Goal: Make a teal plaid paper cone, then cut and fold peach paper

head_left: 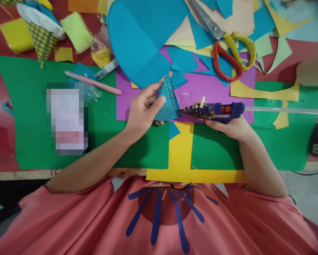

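Observation:
My left hand grips a blue paper cone marked with a dark grid, its narrow end pointing away from me. The thumb lies on the near face and some fingertips show past its edges. In my right hand is a dark blue hot glue gun, its crusted nozzle pointing left. The tip of the nozzle is at the cone's right edge; whether it touches cannot be made out. A long clear glue stick sticks out of the gun's back end.
Scissors with red and yellow handles lie on paper scraps at the back right. A large blue paper circle is behind my hands. To the left are a pink pen, a blurred-out rectangle and a yellow gridded cone with a white top.

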`<state>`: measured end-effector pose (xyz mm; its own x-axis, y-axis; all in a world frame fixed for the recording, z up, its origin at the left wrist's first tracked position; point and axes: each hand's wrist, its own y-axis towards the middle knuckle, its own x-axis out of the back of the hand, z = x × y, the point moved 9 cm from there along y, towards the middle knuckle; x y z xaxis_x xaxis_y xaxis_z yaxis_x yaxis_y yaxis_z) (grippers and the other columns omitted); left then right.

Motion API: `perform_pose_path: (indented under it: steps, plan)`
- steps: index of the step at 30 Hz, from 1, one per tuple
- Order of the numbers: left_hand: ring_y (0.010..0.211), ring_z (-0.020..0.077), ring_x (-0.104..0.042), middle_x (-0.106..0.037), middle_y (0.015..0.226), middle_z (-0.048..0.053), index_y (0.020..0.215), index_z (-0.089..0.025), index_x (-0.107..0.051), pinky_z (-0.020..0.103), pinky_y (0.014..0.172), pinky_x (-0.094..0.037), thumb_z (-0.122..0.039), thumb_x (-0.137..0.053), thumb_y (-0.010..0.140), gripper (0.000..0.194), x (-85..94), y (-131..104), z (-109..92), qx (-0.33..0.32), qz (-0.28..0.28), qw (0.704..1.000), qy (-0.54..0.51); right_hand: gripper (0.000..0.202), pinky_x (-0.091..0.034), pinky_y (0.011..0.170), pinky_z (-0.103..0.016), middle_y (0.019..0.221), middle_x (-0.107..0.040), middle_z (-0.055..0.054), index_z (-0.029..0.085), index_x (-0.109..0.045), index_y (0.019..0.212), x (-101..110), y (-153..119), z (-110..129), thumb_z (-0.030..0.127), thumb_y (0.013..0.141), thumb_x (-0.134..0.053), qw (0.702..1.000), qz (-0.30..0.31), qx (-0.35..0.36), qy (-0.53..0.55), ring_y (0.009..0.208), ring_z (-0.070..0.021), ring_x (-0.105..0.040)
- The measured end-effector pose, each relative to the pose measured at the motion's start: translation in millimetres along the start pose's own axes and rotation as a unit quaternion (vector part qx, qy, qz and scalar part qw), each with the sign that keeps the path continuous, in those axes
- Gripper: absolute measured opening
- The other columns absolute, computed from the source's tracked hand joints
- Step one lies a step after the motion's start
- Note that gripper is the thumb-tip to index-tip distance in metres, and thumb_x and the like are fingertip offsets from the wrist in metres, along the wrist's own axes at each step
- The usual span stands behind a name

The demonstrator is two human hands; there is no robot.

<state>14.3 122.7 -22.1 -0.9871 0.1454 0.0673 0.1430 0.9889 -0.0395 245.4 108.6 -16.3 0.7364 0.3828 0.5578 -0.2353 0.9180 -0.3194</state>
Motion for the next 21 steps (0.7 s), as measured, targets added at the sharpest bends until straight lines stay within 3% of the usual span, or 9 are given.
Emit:
perform_pose_path:
  steps: [10,21]
  plan:
    - [0.034,0.004,-0.052,-0.062,0.06,-0.006,0.124,-0.022,-0.059,0.011,0.033,-0.039,-0.036,-0.057,0.092,0.034,-0.5,1.5,-6.5,-0.007,-0.005,0.999,-0.035,0.021,-0.056,0.06,-0.033,0.072,-0.072,-0.002,0.021,-0.072,0.083,-2.4,-0.6,4.4,0.037,0.07,-0.069,1.0,0.015,0.003,0.005,0.068,-0.0213,-0.067]
    - [0.034,0.0048,-0.05,-0.061,0.06,-0.007,0.122,-0.021,-0.06,0.013,0.033,-0.041,-0.035,-0.061,0.09,0.035,1.9,3.9,-5.5,-0.029,-0.008,0.997,-0.064,0.021,-0.056,0.06,-0.032,0.074,-0.073,-0.003,0.021,-0.07,0.08,-3.0,-0.6,10.2,0.039,0.069,-0.067,1.0,0.025,0.007,0.015,0.07,-0.0214,-0.067]
